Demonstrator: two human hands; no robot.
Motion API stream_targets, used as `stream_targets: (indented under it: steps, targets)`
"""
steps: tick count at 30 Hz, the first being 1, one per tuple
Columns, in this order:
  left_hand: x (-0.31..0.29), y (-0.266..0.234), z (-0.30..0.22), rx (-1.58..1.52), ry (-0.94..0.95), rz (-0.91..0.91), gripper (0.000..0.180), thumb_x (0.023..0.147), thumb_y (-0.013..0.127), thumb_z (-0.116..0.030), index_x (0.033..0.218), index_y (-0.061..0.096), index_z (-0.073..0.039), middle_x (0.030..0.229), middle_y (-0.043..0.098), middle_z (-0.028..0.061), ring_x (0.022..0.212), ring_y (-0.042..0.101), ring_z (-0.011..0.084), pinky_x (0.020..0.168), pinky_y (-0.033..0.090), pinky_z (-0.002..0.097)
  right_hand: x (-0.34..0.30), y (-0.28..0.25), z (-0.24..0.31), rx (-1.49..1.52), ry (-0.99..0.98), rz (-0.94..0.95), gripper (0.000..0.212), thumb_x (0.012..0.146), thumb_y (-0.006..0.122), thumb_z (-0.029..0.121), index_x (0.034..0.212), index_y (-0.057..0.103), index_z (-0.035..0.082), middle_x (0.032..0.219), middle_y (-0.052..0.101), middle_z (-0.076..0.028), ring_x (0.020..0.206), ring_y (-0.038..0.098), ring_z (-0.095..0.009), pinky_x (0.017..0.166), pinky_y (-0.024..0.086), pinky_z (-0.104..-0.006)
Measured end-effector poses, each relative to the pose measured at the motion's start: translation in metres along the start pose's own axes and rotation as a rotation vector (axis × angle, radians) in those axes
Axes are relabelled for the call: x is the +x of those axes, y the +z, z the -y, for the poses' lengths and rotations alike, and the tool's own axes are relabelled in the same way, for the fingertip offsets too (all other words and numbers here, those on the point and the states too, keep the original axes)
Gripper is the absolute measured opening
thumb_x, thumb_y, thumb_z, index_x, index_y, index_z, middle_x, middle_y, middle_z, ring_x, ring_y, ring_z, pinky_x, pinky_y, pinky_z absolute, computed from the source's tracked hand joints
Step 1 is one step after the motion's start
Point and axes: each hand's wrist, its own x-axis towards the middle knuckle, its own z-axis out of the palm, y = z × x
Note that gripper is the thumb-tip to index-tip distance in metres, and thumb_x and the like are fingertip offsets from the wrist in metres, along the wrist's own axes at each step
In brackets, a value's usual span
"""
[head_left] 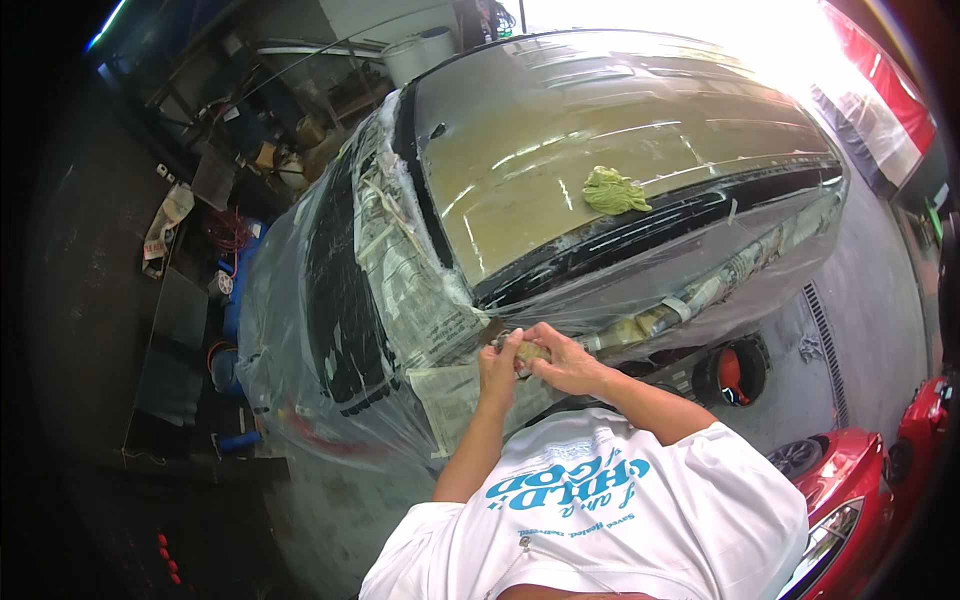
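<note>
My left hand [497, 368] and my right hand [567, 364] meet just in front of me, fingers bent and close together. Between them is a small tan, roundish piece [533, 352]; its kind is too small to make out. Both hands are closed around it. They are by the near rear corner of a car roof [540, 160], which is dull gold with whitish wet-looking streaks. Newspaper masking [430, 300] lies along the roof's left edge, close to my left hand. A crumpled yellow-green cloth [612, 190] rests on the roof's near side.
Clear plastic sheeting [285, 300] covers the car's left end and near side. A black bucket [732, 372] with something orange inside stands on the floor at right. Red cars [850, 470] are at lower right. A floor drain grate [828, 350] runs past the bucket.
</note>
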Motion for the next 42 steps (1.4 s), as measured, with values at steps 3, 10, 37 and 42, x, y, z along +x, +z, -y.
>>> stream_targets:
  steps: [3, 10, 37, 42]
  targets:
    - [0.002, -0.003, 0.0, -0.114, 0.001, -0.092, 0.03, 0.097, 0.075, -0.032, 0.075, 0.069, -0.012, 0.069, 0.062, -0.0038, 0.057, 0.053, 0.0054, 0.053, 0.039, 0.0241, 0.004, 0.003, 0.008, -0.059, -0.053, 0.017, 0.047, 0.095, 0.066, 0.025, 0.134, 0.056, 0.0, 0.119, 0.073, -0.023, 0.109, 0.072, -0.035, 0.098, 0.054, -0.0442]
    - [0.008, -0.031, -0.014, -0.275, -0.026, -0.332, 0.026, 0.096, 0.074, -0.029, 0.081, 0.064, -0.011, 0.07, 0.061, -0.0028, 0.053, 0.051, 0.0053, 0.047, 0.039, 0.0225, 0.024, -0.038, 0.071, -0.405, -0.258, 0.052, 0.041, 0.098, 0.068, 0.024, 0.132, 0.065, 0.001, 0.11, 0.073, -0.019, 0.094, 0.074, -0.033, 0.086, 0.057, -0.0457]
    - [-0.025, -0.165, -0.009, -0.418, 0.019, -0.755, 0.027, 0.1, 0.069, -0.033, 0.088, 0.061, -0.01, 0.073, 0.056, -0.0022, 0.055, 0.048, 0.0074, 0.05, 0.038, 0.0264, 0.165, -0.246, -0.041, -1.1, 0.015, -0.593, 0.077, 0.085, 0.08, 0.059, 0.153, 0.057, 0.032, 0.16, 0.046, -0.023, 0.149, 0.043, -0.046, 0.118, 0.04, -0.0565]
    - [-0.066, -0.199, 0.013, -0.367, -0.034, -0.947, 0.03, 0.101, 0.067, -0.037, 0.088, 0.061, -0.011, 0.068, 0.052, -0.0038, 0.054, 0.046, 0.0065, 0.053, 0.036, 0.024, 0.195, -0.165, -0.063, -1.178, -0.045, -0.61, 0.035, 0.089, 0.076, 0.047, 0.112, 0.076, 0.021, 0.14, 0.062, -0.016, 0.13, 0.058, -0.04, 0.107, 0.052, -0.0524]
